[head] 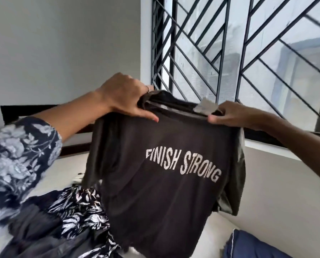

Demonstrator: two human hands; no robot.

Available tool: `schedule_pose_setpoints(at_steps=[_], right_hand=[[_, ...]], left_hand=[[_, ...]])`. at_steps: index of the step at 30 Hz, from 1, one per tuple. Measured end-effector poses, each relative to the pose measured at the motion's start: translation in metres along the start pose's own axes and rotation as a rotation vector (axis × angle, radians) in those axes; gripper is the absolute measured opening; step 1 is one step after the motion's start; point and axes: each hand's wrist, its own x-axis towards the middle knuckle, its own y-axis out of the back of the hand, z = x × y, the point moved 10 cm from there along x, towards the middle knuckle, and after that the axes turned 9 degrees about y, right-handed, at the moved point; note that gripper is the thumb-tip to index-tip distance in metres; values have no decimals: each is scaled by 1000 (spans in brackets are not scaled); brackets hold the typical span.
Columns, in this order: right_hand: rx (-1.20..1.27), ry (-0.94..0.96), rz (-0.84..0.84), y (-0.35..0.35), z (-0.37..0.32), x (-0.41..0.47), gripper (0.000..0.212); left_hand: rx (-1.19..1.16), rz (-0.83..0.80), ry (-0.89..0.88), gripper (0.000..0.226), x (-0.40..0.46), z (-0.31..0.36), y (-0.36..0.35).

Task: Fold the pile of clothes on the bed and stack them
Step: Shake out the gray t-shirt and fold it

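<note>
left sleeve (23, 155): dark blue with a pale floral print, filling the left edge of my view.

clothes pile (62, 220): sits low on the left of the bed, under that arm. I can make out a black-and-white leaf-print piece and some plain dark fabric bunched up with it; can't tell how many items are in there.

left hand (122, 97): up in the air, fingers curled over the shirt's left shoulder, thumb stretched out along the front of the cloth. There's a ring on 1 finger. So this grip is closed tight on the shirt.

t-shirt (164, 174): the dark one with "FINISH STRONG" printed in pale arched letters. It hangs between both hands, held up by the shoulders, well above the bed, with its lower hem dropping down to about the pile. A light tag shows at the collar.

right hand (230, 114): pinching the shirt's right shoulder just beside the collar, thumb on the near side, fingers behind the fabric. This grip is closed on the shirt too.

bed (267, 183): white sheet, showing bare on the right behind the shirt.

blue fabric (248, 246): folded or bunched at the bottom right corner, lying on the bed.

window (248, 53): behind everything, with dark diagonal bars, upper right.
</note>
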Motion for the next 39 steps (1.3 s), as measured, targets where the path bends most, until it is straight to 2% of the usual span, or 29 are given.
schedule_pose_setpoints(at_steps=[2, 4, 5, 6, 8, 10, 12, 15, 17, 20, 22, 23, 25, 29, 32, 33, 36, 39], right_hand=[[-201, -25, -71, -5, 18, -3, 59], [-371, -29, -74, -4, 39, -4, 44], [-383, -17, -46, -3, 45, -5, 36], [-357, -5, -3, -2, 47, -8, 28], [-227, -21, 127, 3, 49, -14, 26], [14, -99, 260, 3, 60, -18, 20], [286, -136, 343, -2, 66, -19, 21], [524, -205, 499, 5, 70, -16, 24], [609, -240, 574, 12, 67, -12, 29], [615, -293, 663, 26, 66, -12, 29], [382, -251, 674, 46, 59, -15, 24], [189, -212, 655, 57, 50, -17, 20], [-75, -137, 609, 75, 38, -20, 15], [-199, -105, 515, 97, 44, -31, 20], [-215, -126, 475, 109, 51, -35, 31], [-219, -128, 462, 112, 51, -36, 31], [-194, -112, 382, 111, 49, -39, 33], [-153, -151, 281, 110, 58, -43, 24]], left_hand=[[99, 50, -165, 69, -5, 9, 6], [167, 22, -239, 32, -11, 6, -3], [184, 11, -256, 23, -14, 4, -7], [179, -1, -273, 25, -17, 1, -12], [162, -60, -276, 30, -24, -5, -21], [129, -131, -205, 31, -28, -13, -28], [53, -199, -2, 35, -26, -34, -39], [-148, -379, 475, 50, -39, -77, -69], [-339, -330, 713, 44, -45, -91, -72], [-574, -224, 996, 35, -48, -103, -77], [-579, -169, 1051, 37, -43, -103, -74], [-531, -121, 1001, 38, -37, -100, -66], [-356, -24, 782, 33, -22, -89, -41], [-92, 40, 365, 26, -9, -72, -12], [-26, 26, 42, 66, -7, -44, -1], [11, 2, -34, 70, -7, -37, 0], [70, -141, -74, 60, -8, -38, -10], [14, -215, 97, 23, -6, -58, -21]])
